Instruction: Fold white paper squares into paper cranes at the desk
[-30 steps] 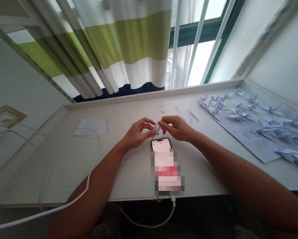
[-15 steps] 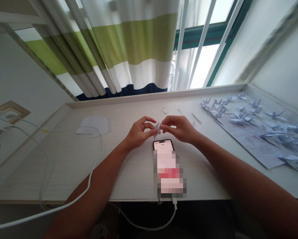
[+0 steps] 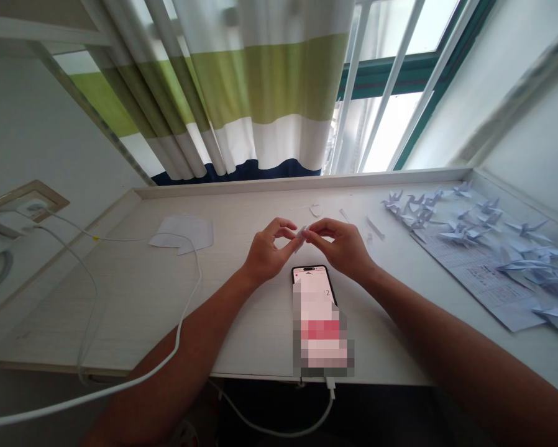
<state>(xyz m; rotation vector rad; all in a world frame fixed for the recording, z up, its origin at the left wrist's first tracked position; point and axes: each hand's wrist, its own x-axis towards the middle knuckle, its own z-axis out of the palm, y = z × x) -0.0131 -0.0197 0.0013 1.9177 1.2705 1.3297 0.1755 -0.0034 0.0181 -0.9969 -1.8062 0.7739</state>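
Between my two hands, above the middle of the desk, is a small folded piece of white paper [image 3: 301,238]. My left hand [image 3: 270,249] pinches it from the left with thumb and fingertips. From the right, the thumb and fingers of my right hand [image 3: 342,245] close on its upper part. Fingertips hide much of the paper, so its exact folded shape is unclear. Just below the hands, a phone [image 3: 320,310] with a lit, partly blurred screen lies flat on the desk.
Many folded paper cranes [image 3: 465,230] cover a printed sheet [image 3: 479,273] at the right. Loose white paper sheets [image 3: 183,233] lie at the left. Paper scraps [image 3: 375,228] are scattered behind my hands. A white cable [image 3: 179,332] crosses my left forearm; another charging cable [image 3: 328,406] runs from the phone.
The whole view has shifted slightly, so everything sits a little lower and further right. My fingertips have closed in on the folded paper, and less of it shows.
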